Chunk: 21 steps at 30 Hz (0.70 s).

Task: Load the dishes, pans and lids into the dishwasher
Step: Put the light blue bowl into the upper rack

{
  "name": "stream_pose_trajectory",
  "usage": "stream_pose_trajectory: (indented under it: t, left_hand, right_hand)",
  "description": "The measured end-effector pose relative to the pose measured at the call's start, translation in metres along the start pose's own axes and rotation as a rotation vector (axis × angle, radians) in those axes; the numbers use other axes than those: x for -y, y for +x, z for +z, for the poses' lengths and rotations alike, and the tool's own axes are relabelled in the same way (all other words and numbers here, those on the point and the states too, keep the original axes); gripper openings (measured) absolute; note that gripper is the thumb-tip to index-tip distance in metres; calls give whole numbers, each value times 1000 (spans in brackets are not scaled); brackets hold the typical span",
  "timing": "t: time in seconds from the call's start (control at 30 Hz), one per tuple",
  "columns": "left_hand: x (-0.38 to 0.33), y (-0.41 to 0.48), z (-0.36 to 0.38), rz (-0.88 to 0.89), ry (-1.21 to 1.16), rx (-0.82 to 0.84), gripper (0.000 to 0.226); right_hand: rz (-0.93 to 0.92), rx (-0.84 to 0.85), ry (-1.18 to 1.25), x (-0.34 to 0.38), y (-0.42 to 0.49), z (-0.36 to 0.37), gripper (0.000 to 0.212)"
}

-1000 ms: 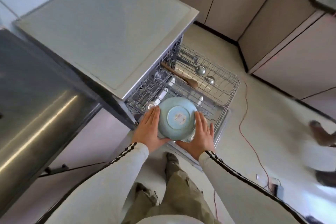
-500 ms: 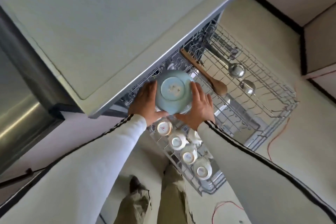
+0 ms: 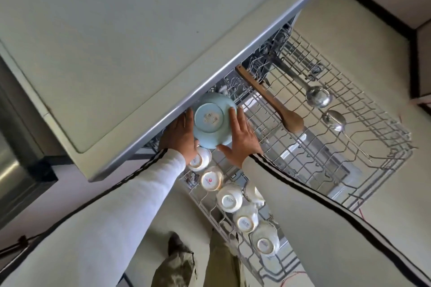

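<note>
Bowl: a light blue bowl is held upside down, base ring and printed mark facing up, over the corner of the dishwasher rack where the side edge nearest the person meets the inner edge; its far rim is tucked just under the countertop lip.
Left hand: the left hand is laid flat against the bowl's left side, fingers extended and not curled, the thumb tucked below the rim; the fingertips are partly hidden by the countertop edge.
Right hand: the right hand is pressed flat against the bowl's right side, fingers straight and together, the thumb spread along the lower rim.
Rack: the wire rack is pulled out from beneath the countertop, over the floor.
Cups: a row of white cups is set mouth down along the rack's side edge nearest the person, the first one just below the left hand.
Wooden spoon: a wooden spoon is laid diagonally across the rack's middle, handle towards the inner edge.
Ladles: a steel ladle and a smaller ladle are laid beyond the wooden spoon, towards the rack's far side edge.
Sleeves: both arms are covered by white sleeves with dark stripes.
</note>
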State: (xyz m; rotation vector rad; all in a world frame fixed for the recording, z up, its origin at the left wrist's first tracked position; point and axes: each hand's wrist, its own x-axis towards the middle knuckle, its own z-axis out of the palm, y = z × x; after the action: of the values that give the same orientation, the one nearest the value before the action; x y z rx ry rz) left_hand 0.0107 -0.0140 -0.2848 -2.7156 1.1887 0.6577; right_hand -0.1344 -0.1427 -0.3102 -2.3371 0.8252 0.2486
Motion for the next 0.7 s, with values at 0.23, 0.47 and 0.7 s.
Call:
stream_pose_trajectory:
  t: [0.23,0.47,0.7]
  left_hand:
    - [-18,-15,-12,10,78,19,82]
    - [-29,-63,-38,118,75,-22,75]
    - [-20,-164,-58,182,52,-23,69]
  right_hand:
    - [79,89,-37,8,-8,-18,91]
    - [162,42,-50,38,-55,-31,75]
    - [148,-78,-69,103,-156,-51,64]
